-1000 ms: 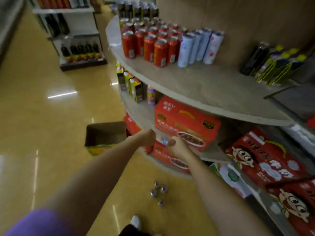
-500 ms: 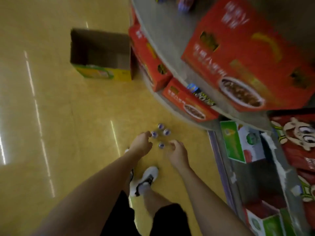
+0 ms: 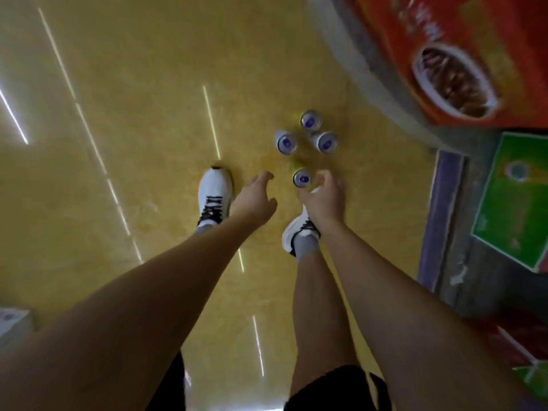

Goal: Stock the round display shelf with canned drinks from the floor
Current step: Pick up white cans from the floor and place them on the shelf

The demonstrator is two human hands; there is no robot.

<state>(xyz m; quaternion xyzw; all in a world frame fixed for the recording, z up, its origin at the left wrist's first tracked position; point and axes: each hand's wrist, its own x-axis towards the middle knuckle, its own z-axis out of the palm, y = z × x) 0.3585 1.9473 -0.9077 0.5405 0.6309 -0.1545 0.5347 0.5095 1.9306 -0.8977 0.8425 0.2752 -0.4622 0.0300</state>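
Four drink cans upright on yellow floor point(image 3: 118, 114), long axes vertical, tops facing up (purple-tinted lids). Nearest can point(image 3: 302, 178) just beside right hand point(image 3: 323, 200), fingers curled loosely, not gripping. Left hand point(image 3: 255, 200) open, near. Three cans point(image 3: 305, 134) farther. Round shelf point(image 3: 370, 69) far right.

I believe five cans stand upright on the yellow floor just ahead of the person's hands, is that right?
Not quite: the head view shows four cans standing upright on the yellow floor, not five. The rest holds; they stand just ahead of the left hand and right hand.
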